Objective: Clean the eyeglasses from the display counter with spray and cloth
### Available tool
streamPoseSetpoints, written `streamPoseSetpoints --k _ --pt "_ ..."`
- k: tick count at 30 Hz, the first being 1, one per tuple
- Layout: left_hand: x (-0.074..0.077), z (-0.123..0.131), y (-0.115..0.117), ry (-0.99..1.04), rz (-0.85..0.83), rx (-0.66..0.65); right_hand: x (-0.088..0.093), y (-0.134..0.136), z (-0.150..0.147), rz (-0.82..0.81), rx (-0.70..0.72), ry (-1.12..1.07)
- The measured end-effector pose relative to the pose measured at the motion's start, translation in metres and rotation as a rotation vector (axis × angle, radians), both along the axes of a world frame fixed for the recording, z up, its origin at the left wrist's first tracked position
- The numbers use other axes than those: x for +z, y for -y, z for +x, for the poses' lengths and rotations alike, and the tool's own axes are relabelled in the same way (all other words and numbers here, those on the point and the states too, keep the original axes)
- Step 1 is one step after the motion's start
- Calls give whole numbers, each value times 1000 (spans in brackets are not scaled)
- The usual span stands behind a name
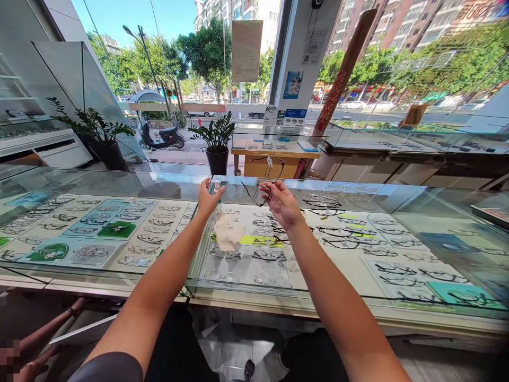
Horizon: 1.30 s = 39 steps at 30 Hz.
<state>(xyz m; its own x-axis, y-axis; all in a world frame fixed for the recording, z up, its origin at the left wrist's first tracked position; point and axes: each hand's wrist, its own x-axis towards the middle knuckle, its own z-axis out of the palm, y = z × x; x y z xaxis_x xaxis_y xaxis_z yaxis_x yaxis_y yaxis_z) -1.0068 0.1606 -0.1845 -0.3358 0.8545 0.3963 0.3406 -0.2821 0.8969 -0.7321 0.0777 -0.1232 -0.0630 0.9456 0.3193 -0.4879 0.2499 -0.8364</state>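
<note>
My right hand (283,204) pinches a pair of dark thin-framed eyeglasses (259,197) above the glass counter. The glasses are tilted, with their temples spread and a small white tag (269,162) on them. To the left, my left hand (209,197) has its thumb and fingers apart around a small spray bottle (217,187) with a whitish top. Whether those fingers touch the bottle is unclear, and its lower part is partly hidden. A crumpled beige cloth (228,232) lies on the counter glass between my forearms.
Rows of eyeglasses (269,255) fill the glass display counter (254,302). Potted plants (218,156) and a wooden display table (274,154) stand beyond it by the window. At the lower left, another person's hands (37,366) are beside an open drawer (83,329).
</note>
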Motion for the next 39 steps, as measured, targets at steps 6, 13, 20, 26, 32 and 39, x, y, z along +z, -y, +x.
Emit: streamPoseSetpoints --k 6,13,20,26,32,39 --pt "-7 11 -5 59 -102 -148 5 7 -5 4 23 14" --pt "7 20 7 127 -174 -206 10 13 -6 23 16 25" --pt "50 31 31 408 -219 -558 14 18 -7 60 19 43" --pt "77 28 62 680 -360 -1102 8 20 -16 81 10 153" --pt "82 40 74 755 -204 -924 -2 20 -26 52 48 257" --pt "69 45 68 574 -158 -796 -5 20 -27 31 68 248"
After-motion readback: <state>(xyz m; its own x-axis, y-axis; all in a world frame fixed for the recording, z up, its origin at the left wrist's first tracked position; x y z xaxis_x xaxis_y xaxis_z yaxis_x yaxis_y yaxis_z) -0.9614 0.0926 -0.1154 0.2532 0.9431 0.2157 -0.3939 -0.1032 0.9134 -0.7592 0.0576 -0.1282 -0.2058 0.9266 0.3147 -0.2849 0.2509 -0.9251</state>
